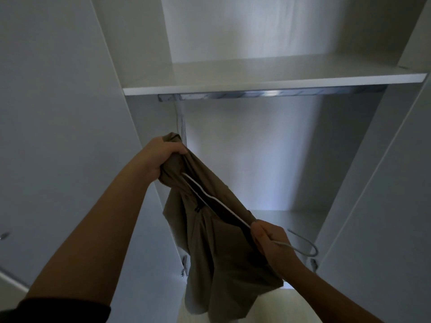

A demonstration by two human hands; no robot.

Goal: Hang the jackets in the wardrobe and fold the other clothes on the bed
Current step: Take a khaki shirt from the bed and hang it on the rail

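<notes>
A tan jacket (224, 248) hangs in front of the open white wardrobe (268, 145). My left hand (163, 157) grips a bunched upper part of the jacket, raised toward the rail. A white hanger (214, 201) runs diagonally inside the jacket's opening. My right hand (270, 238) holds the hanger's near end together with the jacket edge, and the hanger's hook (307, 245) sticks out to the right of that hand. The chrome hanging rail (268, 93) sits just under the shelf, above both hands.
A white shelf (275, 82) spans the wardrobe above the rail. Open doors (58, 113) stand on the left and right, with hinges (184, 266) low on the left side panel. A lower shelf (291, 217) shows behind the jacket.
</notes>
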